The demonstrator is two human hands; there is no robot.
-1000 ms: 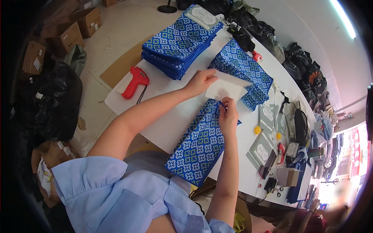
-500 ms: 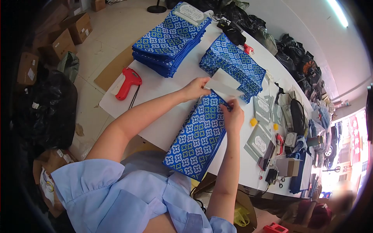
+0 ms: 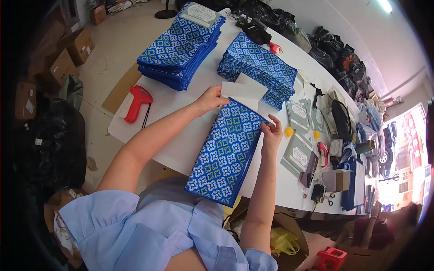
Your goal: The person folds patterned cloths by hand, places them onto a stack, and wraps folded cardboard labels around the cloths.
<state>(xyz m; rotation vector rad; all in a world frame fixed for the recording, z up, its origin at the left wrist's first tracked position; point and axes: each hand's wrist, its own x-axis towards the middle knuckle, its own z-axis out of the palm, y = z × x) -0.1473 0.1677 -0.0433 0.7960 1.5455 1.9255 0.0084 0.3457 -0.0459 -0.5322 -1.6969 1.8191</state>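
Observation:
A folded blue patterned cleaning cloth lies in front of me, its near end reaching over the table edge. My left hand is closed at its far left corner, pinching a folded card whose plain white side shows. The card stands along the cloth's far edge. At the far right corner, my right hand pinches the cloth between thumb and fingers. Just beyond the card is a stack of folded cloths. Farther left stands a taller cloth stack with a printed label card on top.
A red glue gun lies on the white table at left. Grey printed cards, yellow pieces and scissors are at right. Cartons and black bags stand on the floor. Another person is at lower right.
The card has turned and opened out along the cloth's far edge. My right hand has shifted from near the card to the cloth's right corner. The whole view has shifted slightly.

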